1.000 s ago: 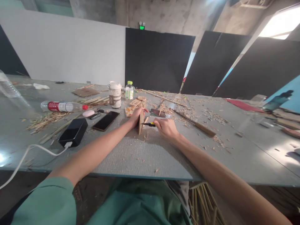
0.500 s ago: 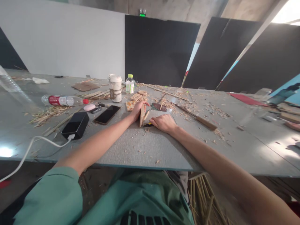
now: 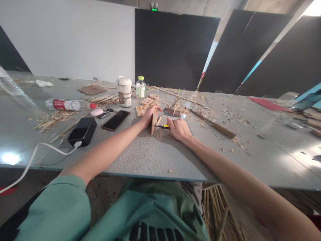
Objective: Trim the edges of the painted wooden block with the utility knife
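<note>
My left hand is closed on a wooden piece, which stands on edge on the grey table; most of its fingers are behind the wood. A thin strip of wood juts from the piece's right side. In my right hand is a yellow and black utility knife, its dark blade pointing left against the wood. My right fingers are wrapped round its handle. Just beyond the hands lie a dark reddish-brown object and several flat wooden pieces.
Wood shavings litter the grey table. Left of my hands are a phone, a black box with a white cable and a lying bottle. A cup and small bottle stand behind; a long wooden-handled tool lies right.
My right hand has drawn the knife slightly up and away from the table, so more of its yellow handle shows. My left hand still holds the wood. The whole view has shifted slightly.
</note>
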The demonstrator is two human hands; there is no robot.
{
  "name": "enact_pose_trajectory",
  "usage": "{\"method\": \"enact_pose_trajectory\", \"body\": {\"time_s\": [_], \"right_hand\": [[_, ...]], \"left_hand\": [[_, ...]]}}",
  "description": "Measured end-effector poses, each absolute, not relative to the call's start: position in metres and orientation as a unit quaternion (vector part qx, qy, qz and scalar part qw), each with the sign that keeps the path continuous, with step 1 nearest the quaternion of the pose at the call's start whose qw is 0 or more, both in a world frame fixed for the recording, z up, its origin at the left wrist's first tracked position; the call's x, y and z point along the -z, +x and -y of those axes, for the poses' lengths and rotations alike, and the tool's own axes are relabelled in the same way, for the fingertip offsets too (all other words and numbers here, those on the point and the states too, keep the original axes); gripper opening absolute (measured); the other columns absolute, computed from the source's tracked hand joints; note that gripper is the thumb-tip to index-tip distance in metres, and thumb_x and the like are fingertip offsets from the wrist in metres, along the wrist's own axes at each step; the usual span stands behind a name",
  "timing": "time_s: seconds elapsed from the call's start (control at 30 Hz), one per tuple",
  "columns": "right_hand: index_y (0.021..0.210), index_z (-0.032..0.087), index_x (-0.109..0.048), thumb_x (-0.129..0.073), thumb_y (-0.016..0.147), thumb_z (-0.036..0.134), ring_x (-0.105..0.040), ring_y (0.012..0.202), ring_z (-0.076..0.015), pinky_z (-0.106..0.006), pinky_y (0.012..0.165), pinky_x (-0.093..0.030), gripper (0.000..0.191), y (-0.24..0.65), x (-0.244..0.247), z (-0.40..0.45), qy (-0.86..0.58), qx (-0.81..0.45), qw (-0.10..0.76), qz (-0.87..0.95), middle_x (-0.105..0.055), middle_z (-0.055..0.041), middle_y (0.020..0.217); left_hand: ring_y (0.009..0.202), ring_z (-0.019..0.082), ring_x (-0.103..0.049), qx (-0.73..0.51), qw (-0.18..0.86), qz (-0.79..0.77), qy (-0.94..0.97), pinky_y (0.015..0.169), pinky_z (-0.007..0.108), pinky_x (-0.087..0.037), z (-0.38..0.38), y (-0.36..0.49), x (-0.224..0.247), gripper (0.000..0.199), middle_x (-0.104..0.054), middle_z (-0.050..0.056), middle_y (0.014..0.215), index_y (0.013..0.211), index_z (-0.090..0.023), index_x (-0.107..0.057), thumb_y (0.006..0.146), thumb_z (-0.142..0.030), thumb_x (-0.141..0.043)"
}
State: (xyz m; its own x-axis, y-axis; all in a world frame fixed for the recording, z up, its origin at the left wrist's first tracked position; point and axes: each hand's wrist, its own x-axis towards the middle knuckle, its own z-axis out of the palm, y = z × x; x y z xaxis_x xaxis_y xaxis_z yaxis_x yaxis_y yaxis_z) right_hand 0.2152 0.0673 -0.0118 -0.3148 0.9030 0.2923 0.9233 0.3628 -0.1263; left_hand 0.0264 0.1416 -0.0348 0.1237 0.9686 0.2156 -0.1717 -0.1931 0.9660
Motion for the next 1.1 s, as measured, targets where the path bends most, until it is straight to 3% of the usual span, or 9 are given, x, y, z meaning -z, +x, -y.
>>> {"method": "enact_pose_trajectory", "body": {"time_s": [0.2,0.53,0.73,0.93,1.1], "right_hand": [[0.084,0.017,-0.079,-0.024,0.113,0.047,-0.071,0.080,-0.0239,-0.030,0.068,-0.036,0.069,0.211,0.014,-0.069,-0.581,0.032,0.136,0.802,-0.078,-0.0121,0.084],[0.083,0.016,-0.078,-0.021,0.113,0.042,-0.071,0.083,-0.0241,-0.031,0.070,-0.038,0.069,0.212,0.019,-0.078,-0.563,0.040,0.100,0.819,-0.079,-0.0140,0.088],[0.096,0.015,-0.080,-0.021,0.112,0.040,-0.070,0.088,-0.0249,-0.032,0.075,-0.040,0.067,0.213,0.016,-0.077,-0.546,0.055,0.089,0.832,-0.079,-0.0145,0.094],[0.087,0.013,-0.081,-0.032,0.109,0.043,-0.069,0.079,-0.0259,-0.034,0.072,-0.038,0.062,0.210,0.010,-0.072,-0.527,0.057,0.061,0.846,-0.079,-0.0184,0.092],[0.088,0.014,-0.081,-0.029,0.110,0.044,-0.069,0.080,-0.0254,-0.034,0.070,-0.036,0.064,0.216,0.011,-0.073,-0.538,0.051,0.074,0.838,-0.079,-0.0166,0.092]], "left_hand": [[0.052,0.017,-0.037,-0.548,0.520,-0.362,0.546,0.055,0.033,-0.027,-0.142,0.026,0.037,0.033,-0.044,0.001,0.056,0.075,-0.024,-0.065,0.098,-0.043,-0.051],[0.055,0.017,-0.036,-0.545,0.515,-0.354,0.559,0.058,0.034,-0.029,-0.138,0.027,0.035,0.041,-0.044,0.001,0.052,0.075,-0.027,-0.066,0.096,-0.060,-0.054],[0.052,0.016,-0.037,-0.544,0.518,-0.355,0.557,0.054,0.033,-0.027,-0.139,0.027,0.035,0.037,-0.045,0.001,0.055,0.079,-0.021,-0.064,0.101,-0.046,-0.048],[0.050,0.015,-0.037,-0.541,0.525,-0.356,0.552,0.054,0.032,-0.029,-0.134,0.028,0.031,0.037,-0.042,0.001,0.054,0.081,-0.019,-0.064,0.105,-0.037,-0.042],[0.050,0.015,-0.040,-0.545,0.519,-0.356,0.555,0.053,0.032,-0.030,-0.132,0.028,0.030,0.035,-0.044,0.002,0.055,0.080,-0.020,-0.064,0.104,-0.037,-0.045]]}}
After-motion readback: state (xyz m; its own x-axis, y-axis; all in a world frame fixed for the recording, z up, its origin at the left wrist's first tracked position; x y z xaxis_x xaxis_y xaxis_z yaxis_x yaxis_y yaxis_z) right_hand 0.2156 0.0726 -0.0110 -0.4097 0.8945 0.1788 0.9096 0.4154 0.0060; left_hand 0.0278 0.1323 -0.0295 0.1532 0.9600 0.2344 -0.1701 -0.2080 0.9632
